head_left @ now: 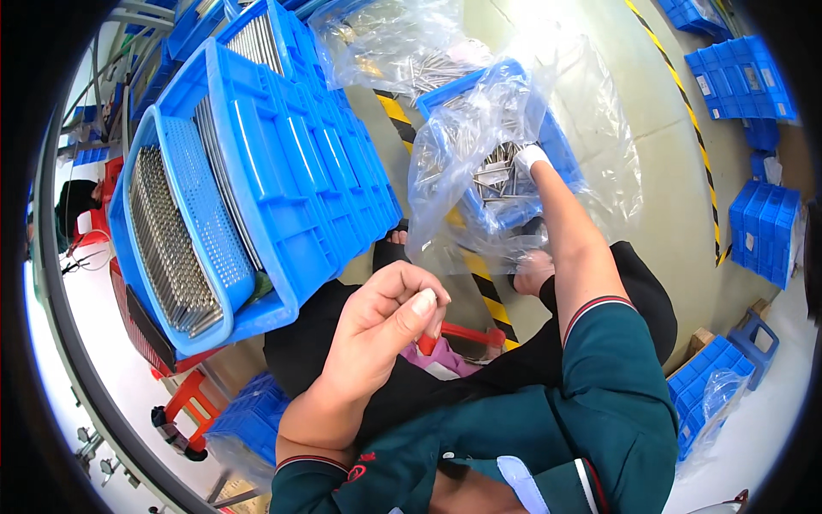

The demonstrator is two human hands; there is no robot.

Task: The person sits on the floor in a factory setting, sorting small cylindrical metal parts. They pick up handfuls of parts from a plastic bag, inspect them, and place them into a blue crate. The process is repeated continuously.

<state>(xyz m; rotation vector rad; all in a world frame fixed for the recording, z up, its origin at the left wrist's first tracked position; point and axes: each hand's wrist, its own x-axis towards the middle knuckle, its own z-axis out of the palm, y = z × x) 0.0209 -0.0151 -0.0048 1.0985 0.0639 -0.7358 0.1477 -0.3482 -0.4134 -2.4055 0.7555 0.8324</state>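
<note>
My left hand (383, 324) is raised over my lap, with its fingers curled in and the thumb pressed against them. Whatever it may hold is hidden. My right hand (532, 158), with a white covering on it, reaches down into a blue crate (561, 141) on the floor. Thin metal rods (495, 171) lie loose inside that crate, in a clear plastic bag (441, 163) that spills over its sides. The right fingers are among or just above the rods; their grip does not show.
At my left stands a large blue crate (291, 163) beside a perforated blue basket (201, 201) packed with metal rods. More rods (437, 73) lie in plastic beyond the floor crate. Yellow-black tape (490, 291) crosses the floor. Blue crates (741, 77) line the right side.
</note>
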